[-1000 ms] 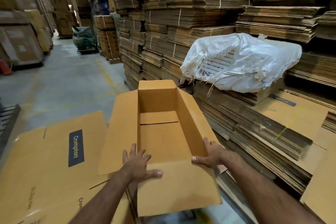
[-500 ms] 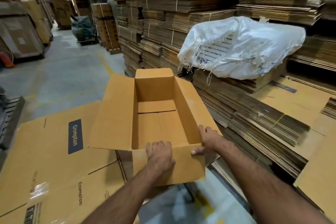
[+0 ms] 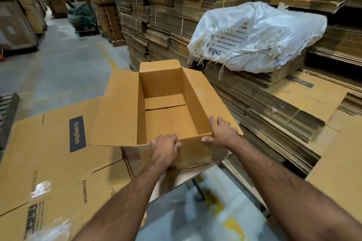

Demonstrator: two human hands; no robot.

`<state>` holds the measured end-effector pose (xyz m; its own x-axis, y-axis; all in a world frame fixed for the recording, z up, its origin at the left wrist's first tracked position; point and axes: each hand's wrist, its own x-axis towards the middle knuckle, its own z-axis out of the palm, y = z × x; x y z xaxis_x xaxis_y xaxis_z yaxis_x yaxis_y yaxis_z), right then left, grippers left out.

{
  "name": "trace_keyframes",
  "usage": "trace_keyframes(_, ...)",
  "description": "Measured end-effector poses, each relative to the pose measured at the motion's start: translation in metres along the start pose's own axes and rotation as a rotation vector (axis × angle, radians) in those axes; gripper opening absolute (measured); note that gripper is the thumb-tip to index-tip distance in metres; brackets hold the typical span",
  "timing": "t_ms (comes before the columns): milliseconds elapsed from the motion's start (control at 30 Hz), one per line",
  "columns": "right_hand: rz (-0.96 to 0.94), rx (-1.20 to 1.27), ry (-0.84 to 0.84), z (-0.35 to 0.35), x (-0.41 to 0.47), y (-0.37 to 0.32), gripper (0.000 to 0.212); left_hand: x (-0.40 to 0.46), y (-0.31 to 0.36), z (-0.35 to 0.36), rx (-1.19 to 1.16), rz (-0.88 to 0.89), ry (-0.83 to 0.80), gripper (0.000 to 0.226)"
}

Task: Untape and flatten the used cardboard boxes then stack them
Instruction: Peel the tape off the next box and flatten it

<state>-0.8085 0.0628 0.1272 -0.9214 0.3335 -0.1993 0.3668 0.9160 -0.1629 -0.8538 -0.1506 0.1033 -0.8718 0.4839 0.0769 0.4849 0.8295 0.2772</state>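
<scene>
An open brown cardboard box [image 3: 164,101] stands upright in front of me, its top flaps spread out and its bottom flaps still closed. My left hand [image 3: 165,149] grips the near wall's top edge, fingers curled over the rim into the box. My right hand [image 3: 221,132] grips the near right corner, thumb on the near wall and fingers on the right flap. A flattened Crompton box [image 3: 51,154] lies under the open box at the left.
Low stacks of flattened cardboard [image 3: 274,121] spread to the right. A white woven sack [image 3: 260,35] lies on a stack behind them. Tall bundled cardboard piles [image 3: 176,6] rise at the back. Concrete floor [image 3: 64,68] runs off to the left.
The near flap has been folded down and both hands have shifted onto the box's near rim. The box has moved slightly away and the view has come closer.
</scene>
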Motion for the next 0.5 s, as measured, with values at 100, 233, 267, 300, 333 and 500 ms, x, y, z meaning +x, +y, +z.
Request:
trace_keyframes(100,0.014,-0.008,0.079,-0.005,0.002,-0.003,0.104,0.007,-0.002,-0.006,-0.051,-0.032,0.063,0.016)
trace_keyframes(233,0.084,0.163,0.447,-0.010,-0.003,-0.006,0.116,0.024,0.002,-0.031,-0.145,-0.037,0.177,0.028)
trace_keyframes(267,0.118,0.223,0.517,-0.012,-0.004,-0.008,0.118,0.029,0.006,-0.042,-0.166,-0.041,0.209,0.030)
trace_keyframes(300,0.157,0.276,0.563,-0.015,-0.005,-0.010,0.120,0.034,0.011,-0.052,-0.186,-0.052,0.240,0.029)
trace_keyframes(333,0.193,0.324,0.585,-0.018,-0.005,-0.013,0.122,0.038,0.016,-0.063,-0.219,-0.071,0.267,0.026)
trace_keyframes(500,0.335,0.782,0.420,-0.036,-0.001,-0.017,0.135,0.056,0.039,-0.104,-0.537,-0.174,0.318,0.019)
